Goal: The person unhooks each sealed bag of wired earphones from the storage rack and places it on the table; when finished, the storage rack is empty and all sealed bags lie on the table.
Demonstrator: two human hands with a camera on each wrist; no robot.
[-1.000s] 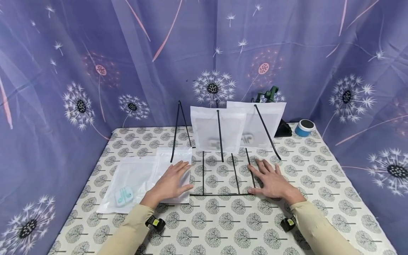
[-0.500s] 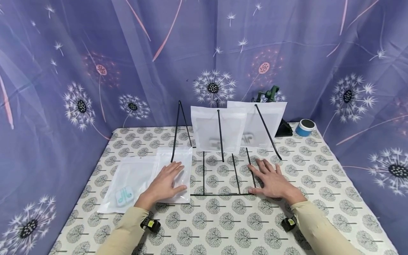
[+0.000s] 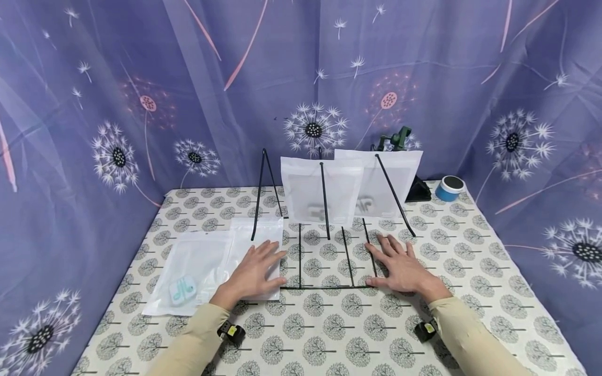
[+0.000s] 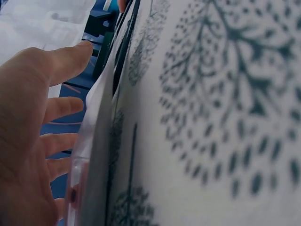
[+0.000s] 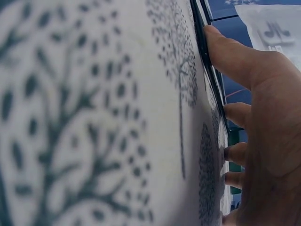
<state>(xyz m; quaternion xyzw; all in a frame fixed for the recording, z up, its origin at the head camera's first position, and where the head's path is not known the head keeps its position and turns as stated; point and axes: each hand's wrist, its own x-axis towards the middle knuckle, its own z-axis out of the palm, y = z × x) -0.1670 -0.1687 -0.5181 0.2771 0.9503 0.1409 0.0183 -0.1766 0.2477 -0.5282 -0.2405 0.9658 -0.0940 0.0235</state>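
Left hand (image 3: 254,271) spread wide, palm down over a flat white pouch (image 3: 239,248) left of the middle of the worktop (image 3: 320,324); gripping nothing, actual contact with the plastic hard to tell. Across on the other side, right hand (image 3: 400,266), also palm down, fingers wide and holding nothing, thumb and forefinger tips right at the wires of a black rack (image 3: 325,198), by its front right corner. Over toward the worktop's left edge, another flat pouch (image 3: 202,256), right beside the first, with a small case of teal earphones (image 3: 182,290) showing through near its front. Now up toward the back edge: two pouches upright in the rack, middle pouch (image 3: 305,183) partly covering right-hand pouch (image 3: 373,183), dim grey shapes in both. Into the worktop's back right corner, a blue tub (image 3: 449,189), white-rimmed, dark on top; just left of it, a green-headed stand (image 3: 398,138), partly hidden behind the right-hand pouch. Beyond the back edge, purple dandelion curtain (image 3: 244,94).
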